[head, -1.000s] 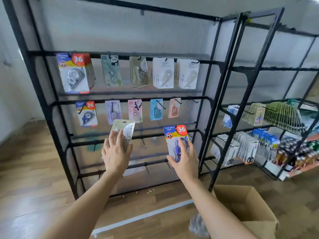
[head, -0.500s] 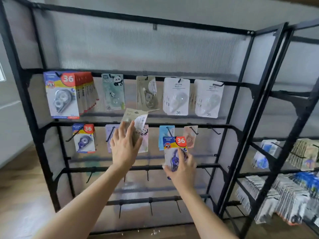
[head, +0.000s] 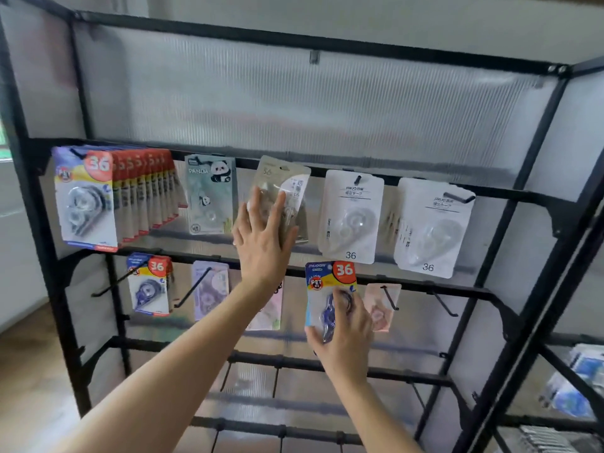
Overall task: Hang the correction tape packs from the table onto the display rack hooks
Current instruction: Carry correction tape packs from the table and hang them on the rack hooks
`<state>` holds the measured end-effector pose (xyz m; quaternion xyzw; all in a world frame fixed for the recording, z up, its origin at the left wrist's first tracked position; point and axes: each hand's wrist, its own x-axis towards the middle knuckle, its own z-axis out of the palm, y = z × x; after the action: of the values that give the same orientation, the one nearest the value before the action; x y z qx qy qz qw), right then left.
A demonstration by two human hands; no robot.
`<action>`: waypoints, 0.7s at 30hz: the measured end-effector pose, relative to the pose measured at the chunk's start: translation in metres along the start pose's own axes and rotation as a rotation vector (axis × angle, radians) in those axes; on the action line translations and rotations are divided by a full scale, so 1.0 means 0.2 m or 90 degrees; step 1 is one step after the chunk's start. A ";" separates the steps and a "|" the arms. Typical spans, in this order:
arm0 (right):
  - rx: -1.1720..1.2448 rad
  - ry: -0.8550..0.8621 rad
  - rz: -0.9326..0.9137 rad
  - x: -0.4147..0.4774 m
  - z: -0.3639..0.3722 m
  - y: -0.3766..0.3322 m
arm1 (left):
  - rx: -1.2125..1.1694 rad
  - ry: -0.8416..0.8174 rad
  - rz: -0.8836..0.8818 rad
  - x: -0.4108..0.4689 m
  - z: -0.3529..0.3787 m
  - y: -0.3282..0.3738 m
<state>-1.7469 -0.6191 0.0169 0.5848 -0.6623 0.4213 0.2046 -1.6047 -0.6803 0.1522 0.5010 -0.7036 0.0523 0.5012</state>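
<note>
Head view: left hand (head: 261, 237) presses straight, spread fingers (head: 280, 207) flat on the olive pack (head: 284, 174). The pack's top sits above the fingertips at the upper rail (head: 245, 163), likely to find a hook. Right hand (head: 343, 325) grips the blue pack (head: 330, 282), held ready below.

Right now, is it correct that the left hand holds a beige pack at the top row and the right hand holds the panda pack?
Not quite: in the head view the right hand holds a blue pack marked 36; the rest stands.
</note>
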 end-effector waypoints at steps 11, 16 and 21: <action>0.025 0.047 0.005 -0.02 0.09 0.03 | -0.015 0.050 -0.039 0.05 0.14 -0.05; 0.022 0.038 0.022 -0.02 0.09 0.03 | -0.006 -0.009 -0.050 0.08 0.16 -0.05; -0.008 0.019 0.006 -0.02 0.08 0.02 | 0.021 -0.070 -0.093 0.14 0.22 -0.03</action>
<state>-1.7475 -0.6296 0.0045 0.5741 -0.6645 0.4267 0.2162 -1.6281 -0.7269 0.1491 0.5613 -0.6906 0.0000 0.4561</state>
